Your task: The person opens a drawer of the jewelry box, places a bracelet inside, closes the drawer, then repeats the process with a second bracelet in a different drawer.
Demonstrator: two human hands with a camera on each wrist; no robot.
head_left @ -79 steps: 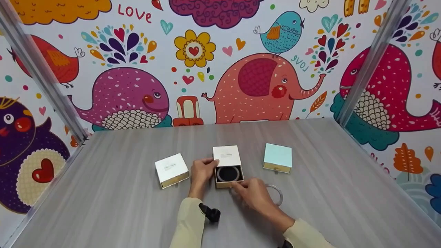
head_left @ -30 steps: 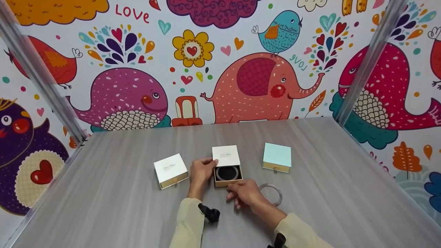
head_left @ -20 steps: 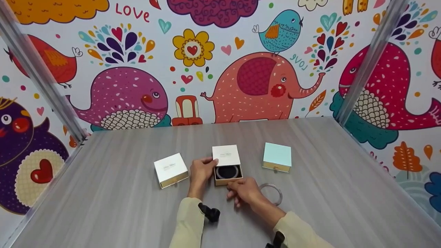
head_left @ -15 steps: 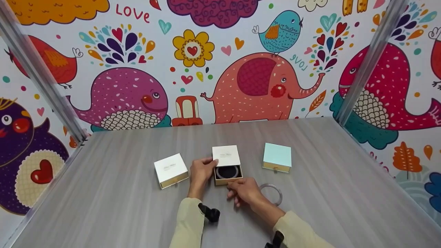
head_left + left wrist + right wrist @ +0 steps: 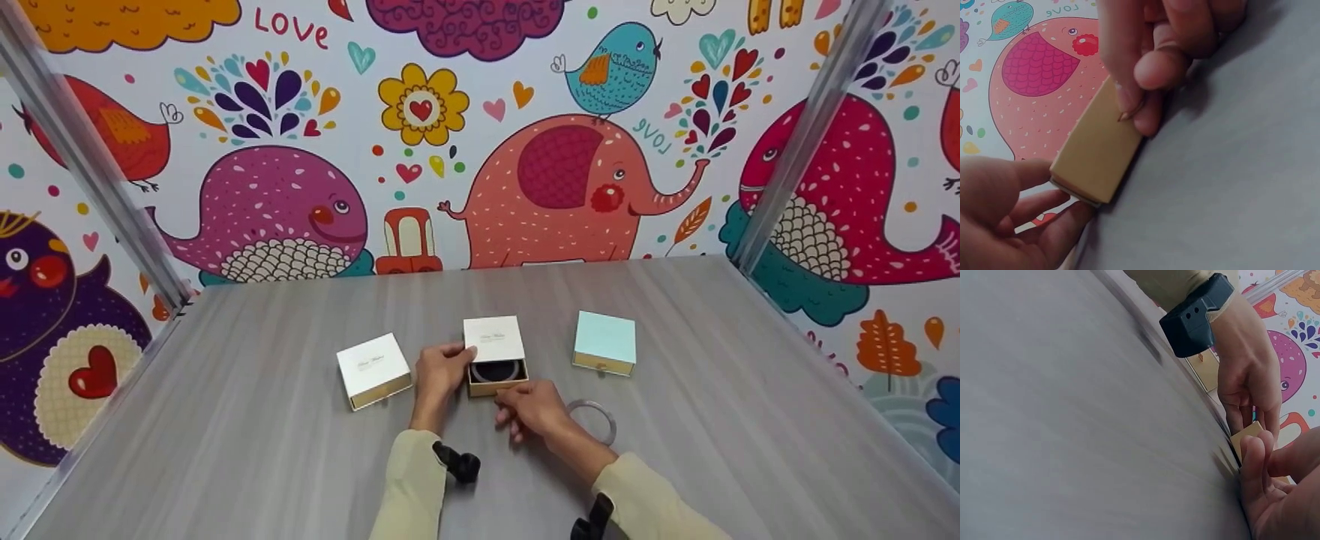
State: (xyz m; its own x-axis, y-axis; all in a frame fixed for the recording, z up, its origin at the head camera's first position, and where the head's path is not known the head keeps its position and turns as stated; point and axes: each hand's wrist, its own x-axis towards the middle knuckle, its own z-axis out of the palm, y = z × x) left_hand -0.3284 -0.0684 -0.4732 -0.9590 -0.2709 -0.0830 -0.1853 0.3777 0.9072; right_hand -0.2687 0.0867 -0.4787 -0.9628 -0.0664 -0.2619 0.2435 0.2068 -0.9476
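Note:
The middle white box (image 5: 493,339) has its gold-fronted drawer (image 5: 484,389) partly out, with a ring-shaped bangle (image 5: 495,370) on black padding inside. My left hand (image 5: 441,373) grips the box's left side, thumb on top. In front, my right hand (image 5: 538,409) pinches the small brown pull tab (image 5: 1130,113) on the drawer front (image 5: 1092,152), as the left wrist view shows. A second, translucent bangle (image 5: 611,420) lies on the table just right of my right hand, partly hidden by that hand and wrist.
Another white box (image 5: 373,369) sits left of my left hand, closed. A closed mint-green box (image 5: 604,341) stands at the right. Behind the grey table (image 5: 262,405) rises a patterned wall (image 5: 420,45), with metal posts at both back corners.
The drawer has slid further into the middle box, so less of its bangle shows. My right hand has moved slightly forward with it; my left hand keeps its grip.

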